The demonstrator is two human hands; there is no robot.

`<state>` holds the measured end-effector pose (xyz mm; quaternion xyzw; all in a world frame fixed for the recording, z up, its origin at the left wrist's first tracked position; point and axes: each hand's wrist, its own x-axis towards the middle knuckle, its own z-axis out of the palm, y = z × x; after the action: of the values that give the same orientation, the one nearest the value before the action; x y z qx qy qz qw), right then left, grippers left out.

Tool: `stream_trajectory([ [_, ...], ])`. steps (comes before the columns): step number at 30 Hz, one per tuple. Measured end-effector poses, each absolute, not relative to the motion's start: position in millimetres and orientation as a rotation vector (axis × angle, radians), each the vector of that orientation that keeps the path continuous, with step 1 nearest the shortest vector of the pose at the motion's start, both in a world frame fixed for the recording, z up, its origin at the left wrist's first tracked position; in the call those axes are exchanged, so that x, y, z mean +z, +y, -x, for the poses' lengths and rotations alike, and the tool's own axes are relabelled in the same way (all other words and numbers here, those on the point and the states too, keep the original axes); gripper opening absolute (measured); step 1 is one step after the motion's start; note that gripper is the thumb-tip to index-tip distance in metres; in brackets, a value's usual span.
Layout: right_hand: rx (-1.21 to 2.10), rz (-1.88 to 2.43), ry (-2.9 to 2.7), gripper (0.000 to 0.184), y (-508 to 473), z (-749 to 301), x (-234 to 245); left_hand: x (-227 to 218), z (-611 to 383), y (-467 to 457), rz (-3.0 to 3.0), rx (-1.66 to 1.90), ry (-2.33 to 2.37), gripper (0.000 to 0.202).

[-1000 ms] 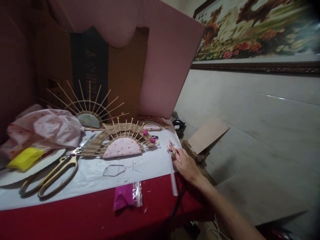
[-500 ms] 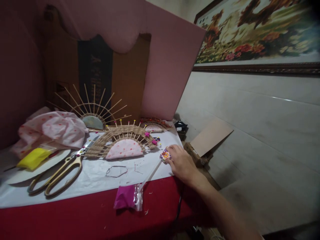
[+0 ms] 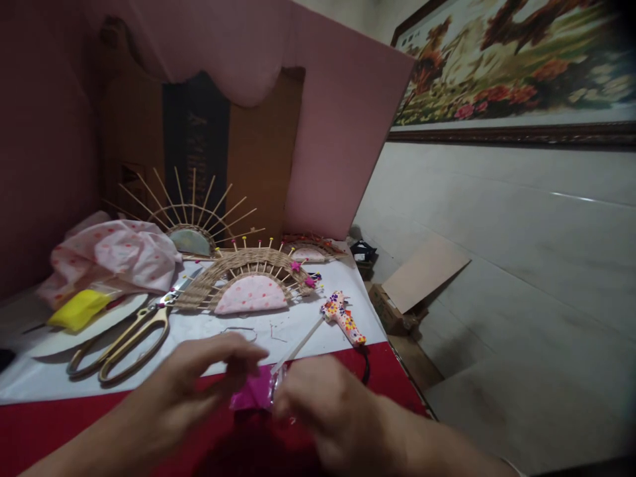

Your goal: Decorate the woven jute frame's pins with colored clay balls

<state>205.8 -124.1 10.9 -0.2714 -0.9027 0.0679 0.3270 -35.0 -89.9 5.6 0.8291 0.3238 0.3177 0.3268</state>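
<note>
My left hand (image 3: 206,381) hovers blurred over the front of the table, its fingers bent and thumb apart, with nothing visible in it. A magenta zip packet (image 3: 256,391) lies between my hands. At the packet's clear end my right hand (image 3: 325,404) has curled fingers; whether they pinch it is hidden. A flower-patterned glue gun (image 3: 344,319) lies beyond my right hand, with a whitish glue stick (image 3: 301,342) reaching from it toward the packet. Behind them sits a woven half-round fan (image 3: 248,262) with a dotted fabric centre, yellow- and pink-tipped sticks and pink flowers.
Large gold-handled scissors (image 3: 134,338) lie at left beside a yellow packet (image 3: 82,310) and crumpled dotted cloth (image 3: 119,255). A bare stick frame (image 3: 191,232) stands behind. A pink panel (image 3: 342,132) backs the table, and a tiled wall (image 3: 497,199) rises at right.
My right hand has let go of the glue gun and moved left and nearer, to the magenta packet. My left hand has come into view from the lower left.
</note>
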Motion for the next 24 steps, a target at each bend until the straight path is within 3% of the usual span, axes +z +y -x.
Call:
stream_trajectory([
  [3, 0.079, 0.331, -2.296, 0.037, -147.7, -192.1, 9.0, 24.6, -6.8, -92.3, -2.157, 0.595, 0.634, 0.048],
  [4, -0.004, 0.354, -2.283, 0.039, -150.4, -191.6, 11.6, 28.2, -16.7, -96.3, -2.153, 0.487, 0.558, 0.044],
  [6, -0.068, 0.578, -2.331, 0.034, -151.5, -196.4, 23.1, 32.2, -27.2, -102.5, -2.149, 0.328, 0.529, 0.019],
  [7, -0.055, 0.681, -2.265, 0.031, -150.5, -200.8, 30.8, 32.8, -27.9, -102.8, -2.157, 0.343, 0.581, 0.014],
  [9, 0.096, 0.94, -2.189, 0.02, -145.5, -210.2, 45.1, 31.0, -21.8, -95.4, -2.182, 0.497, 0.809, 0.028],
  [12, 0.201, 1.091, -2.298, 0.038, -130.0, -218.2, 51.7, 21.2, 1.9, -70.6, -2.205, 0.652, 1.129, 0.047],
  [15, 0.347, 1.118, -2.416, 0.054, -110.8, -215.7, 42.7, 8.0, 33.5, -48.2, -2.22, 0.726, 1.334, 0.022],
  [18, 0.431, 1.008, -2.349, 0.032, -97.0, -207.2, 34.8, 0.3, 58.7, -39.6, -2.204, 0.699, 1.508, 0.02],
  [20, 0.427, 0.998, -2.267, 0.018, -92.2, -200.7, 34.2, -0.7, 67.4, -39.8, -2.105, 0.728, 1.621, 0.041],
  [24, 0.432, 1.071, -2.26, 0.025, -86.8, -188.5, 37.0, 1.6, 67.7, -44.5, -1.697, 0.858, 1.476, 0.049],
])
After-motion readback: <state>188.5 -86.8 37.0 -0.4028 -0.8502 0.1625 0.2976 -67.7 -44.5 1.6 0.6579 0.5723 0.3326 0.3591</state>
